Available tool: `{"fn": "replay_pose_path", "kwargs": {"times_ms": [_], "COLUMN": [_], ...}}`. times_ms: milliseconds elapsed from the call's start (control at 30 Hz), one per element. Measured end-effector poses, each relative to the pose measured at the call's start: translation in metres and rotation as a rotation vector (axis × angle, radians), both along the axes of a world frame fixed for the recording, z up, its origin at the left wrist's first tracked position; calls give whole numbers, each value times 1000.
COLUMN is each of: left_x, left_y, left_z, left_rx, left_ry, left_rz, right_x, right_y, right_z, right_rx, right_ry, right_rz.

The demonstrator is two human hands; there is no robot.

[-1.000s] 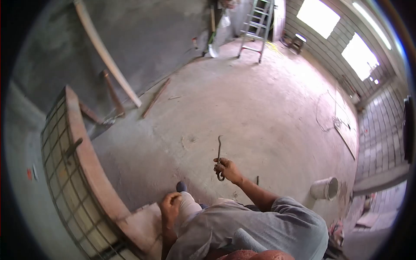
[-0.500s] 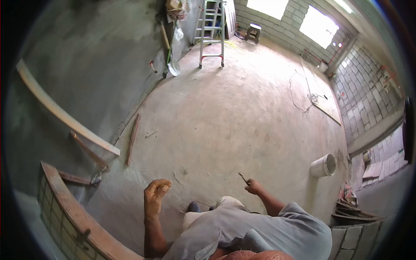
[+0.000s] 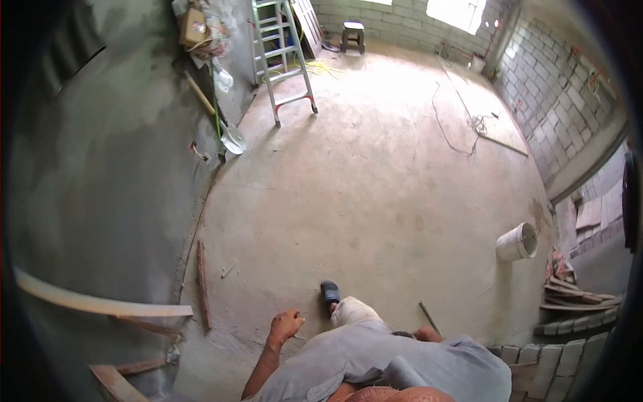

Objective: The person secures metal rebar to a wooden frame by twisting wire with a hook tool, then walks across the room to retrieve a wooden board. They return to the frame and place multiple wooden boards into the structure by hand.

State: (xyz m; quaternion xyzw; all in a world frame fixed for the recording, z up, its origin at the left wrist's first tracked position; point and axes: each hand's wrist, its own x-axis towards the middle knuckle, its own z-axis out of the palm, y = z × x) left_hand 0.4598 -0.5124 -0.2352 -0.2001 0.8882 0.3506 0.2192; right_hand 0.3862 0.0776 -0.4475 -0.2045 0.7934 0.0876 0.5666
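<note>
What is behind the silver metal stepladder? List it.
Behind the silver metal stepladder, loops of yellow cord lie on the floor and a pale grooved panel leans. The panel covers whatever is at its back.

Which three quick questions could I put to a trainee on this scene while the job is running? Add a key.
1. True or false: The silver-grey metal stepladder stands on the pale concrete floor.
2. Multiple choice: Which hand is at the thin, straight-looking dark rod? A) the left hand; B) the right hand.
3. Fill in: The wooden-handled shovel with a pale metal blade leans against the grey ____.

Key: 1 true; 2 B; 3 wall.
</note>
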Motion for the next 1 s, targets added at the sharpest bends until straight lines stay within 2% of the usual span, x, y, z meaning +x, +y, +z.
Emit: {"fn": "replay_pose_path", "kwargs": {"times_ms": [33,67,100,167,200,233,300,367,433,467,533,567,600,633,733,800,867,1000], "left_x": [-6,-23,-46,-90,-114,-146,-210,-277,-356,-395,-468,-497,-534,-580,-663,-713,-756,-835], "left_y": [-7,-18,-29,-47,-56,-61,-79,-93,-101,-108,-119,-121,-135,-155,-183,-202,-217,-257], "left_z": [-9,-15,-16,-5,5,30,40,51,68,67,61,57,58,64,96,92,87,56], "left_rx": [-9,44,98,127,160,171,222,275,683,779,880,1004,1125,1140,1361,1473,1423,1373], "left_ry": [-25,-93,-154,-123,-88,-81,-7,67,89,93,96,179,275,297,81,17,18,-16], "left_rz": [-19,-86,-147,-111,-76,-2,69,139,259,270,279,261,227,207,344,422,455,524], "right_x": [-42,-84,-122,-204,-249,-287,-356,-405,-446,-468,-503,-511,-528,-560,-635,-677,-724,-806], "right_y": [-60,-95,-104,-173,-211,-239,-292,-378,-441,-469,-517,-534,-553,-573,-604,-616,-635,-667], "right_z": [59,84,46,78,101,112,102,204,249,256,264,272,286,298,311,328,361,345], "right_rx": [29,44,-40,-153,-165,-306,-694,-781,-939,-947,-1196,-1183,-1184,-1181,-1228,-1227,-1122,-1066], "right_ry": [-15,-25,5,114,112,188,378,245,124,130,90,88,256,440,436,431,296,167], "right_rz": [197,33,-412,-772,-758,-775,-499,-865,-998,-992,-980,-983,-846,-692,-657,-597,-461,-414]}}
